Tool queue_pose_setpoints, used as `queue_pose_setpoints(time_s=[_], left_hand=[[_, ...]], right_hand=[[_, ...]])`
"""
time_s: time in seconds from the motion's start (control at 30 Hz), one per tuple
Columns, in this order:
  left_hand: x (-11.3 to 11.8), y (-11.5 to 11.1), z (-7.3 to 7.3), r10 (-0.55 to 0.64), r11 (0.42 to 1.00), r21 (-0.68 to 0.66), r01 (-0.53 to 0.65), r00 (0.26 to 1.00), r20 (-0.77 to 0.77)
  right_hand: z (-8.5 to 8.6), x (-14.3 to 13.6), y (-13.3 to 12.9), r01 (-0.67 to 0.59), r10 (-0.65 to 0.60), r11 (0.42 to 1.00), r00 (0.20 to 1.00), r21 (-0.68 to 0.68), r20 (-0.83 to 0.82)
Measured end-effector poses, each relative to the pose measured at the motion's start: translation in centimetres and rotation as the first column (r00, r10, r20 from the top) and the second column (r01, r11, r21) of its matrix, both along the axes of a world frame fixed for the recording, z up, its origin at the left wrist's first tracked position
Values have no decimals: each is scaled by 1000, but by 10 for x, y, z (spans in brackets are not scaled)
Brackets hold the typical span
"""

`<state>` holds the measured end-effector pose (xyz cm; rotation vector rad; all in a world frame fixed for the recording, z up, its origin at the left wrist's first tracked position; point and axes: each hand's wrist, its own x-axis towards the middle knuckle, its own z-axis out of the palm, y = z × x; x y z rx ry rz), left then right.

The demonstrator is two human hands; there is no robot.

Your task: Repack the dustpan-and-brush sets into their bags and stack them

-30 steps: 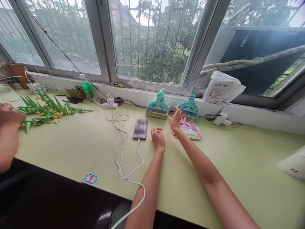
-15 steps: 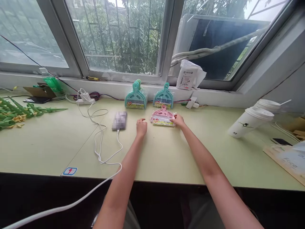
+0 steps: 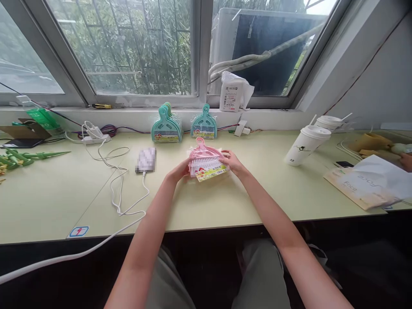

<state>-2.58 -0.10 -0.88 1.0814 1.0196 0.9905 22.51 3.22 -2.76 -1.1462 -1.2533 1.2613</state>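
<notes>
Both hands grip a pink mini dustpan and brush set (image 3: 206, 161) in clear plastic wrapping, which has a yellow printed label along its lower edge. My left hand (image 3: 180, 170) is closed on its left side, the fingertips partly hidden behind the wrapping. At the right edge, my right hand (image 3: 232, 162) pinches the wrapping. Behind it, a stack of teal dustpan sets (image 3: 166, 125) leans upright against the wall below the window. Another teal dustpan set (image 3: 204, 122) leans just to the right of that stack.
White cables run from a power strip (image 3: 96, 139) to a blurred device (image 3: 146, 160) at left. Two lidded cups (image 3: 304, 148) and a paper bag (image 3: 357, 186) stand or lie at right. A tissue pack (image 3: 232, 95) rests on the sill. Green plastic pieces (image 3: 22, 159) lie far left.
My left hand has moved from the bare tabletop to the left side of the pink set. The set now sits tilted nearer me, its label slanting. My view has turned right.
</notes>
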Motion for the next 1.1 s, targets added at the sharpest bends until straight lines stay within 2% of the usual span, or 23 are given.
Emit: queue_pose_setpoints(time_s=[0.07, 0.13, 0.2, 0.23, 0.27, 0.33, 0.4, 0.5, 0.6, 0.67, 0.77, 0.87, 1.0, 1.1], left_hand=[[0, -2, 1, -42, 998, -44, 42, 999, 7], [0, -1, 1, 10, 998, -55, -8, 999, 39], [0, 1, 0, 98, 995, -23, -97, 991, 96], [0, 3, 0, 122, 992, -4, -122, 984, 127], [-1, 4, 1, 135, 990, 15, -139, 979, 153], [-2, 5, 1, 152, 986, 46, -163, 972, 181], [-3, 6, 2, 172, 980, 68, -188, 966, 195], [-8, 6, 4, 208, 968, 91, -235, 949, 238], [-13, 7, 3, 223, 961, 94, -258, 933, 284], [-15, 7, 0, 206, 968, 75, -238, 932, 298], [-17, 7, -4, 192, 978, 21, -206, 940, 282], [-18, 8, -7, 231, 971, -3, -239, 932, 278], [-23, 9, -9, 306, 944, 16, -329, 894, 326], [-25, 10, -9, 337, 929, 34, -367, 884, 325]], right_hand=[[4, -5, -4, 59, -67, 995, 993, 86, 100], [8, -11, -10, 186, -255, 946, 934, 266, 251], [12, -16, -18, 247, -468, 826, 801, 506, 373], [13, -18, -23, 218, -538, 765, 735, 606, 414], [15, -21, -28, 159, -574, 721, 682, 675, 453], [18, -25, -36, -19, -571, 680, 614, 733, 546], [19, -29, -42, -216, -533, 653, 549, 726, 643], [17, -31, -43, -482, -478, 592, 435, 646, 763], [13, -31, -41, -580, -473, 549, 379, 602, 795], [11, -32, -40, -567, -478, 537, 406, 625, 779], [13, -29, -41, -522, -450, 549, 473, 652, 758], [16, -11, -34, -402, -465, 626, 496, 668, 734], [7, 34, -14, -144, -554, 718, 476, 681, 684], [-4, 57, -4, 44, -517, 831, 428, 554, 741]])
